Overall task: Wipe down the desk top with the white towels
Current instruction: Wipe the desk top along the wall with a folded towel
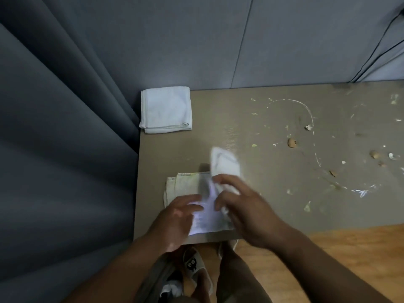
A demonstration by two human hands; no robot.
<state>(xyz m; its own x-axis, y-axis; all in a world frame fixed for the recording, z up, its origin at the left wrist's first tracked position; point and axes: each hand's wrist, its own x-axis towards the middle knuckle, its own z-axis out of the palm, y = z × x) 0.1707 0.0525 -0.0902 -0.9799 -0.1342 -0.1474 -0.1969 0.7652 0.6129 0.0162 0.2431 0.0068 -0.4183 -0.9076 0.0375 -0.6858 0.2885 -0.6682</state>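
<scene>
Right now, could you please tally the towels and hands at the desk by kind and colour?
Folded white terry towel, back-left corner of the grey-brown desk top: 1
Folded cream cloth towel, near edge: 1
Blurred white towel, held up by the right hand: 1
Hands, counting the left hand: 2
Total: 5

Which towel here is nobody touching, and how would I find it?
Start at the grey curtain left of the desk top. At the desk's far left corner, beside that curtain, lies a folded white towel. Unlike the yellowed towel and the lifted towel near the front edge, it lies squared and untouched.
</scene>
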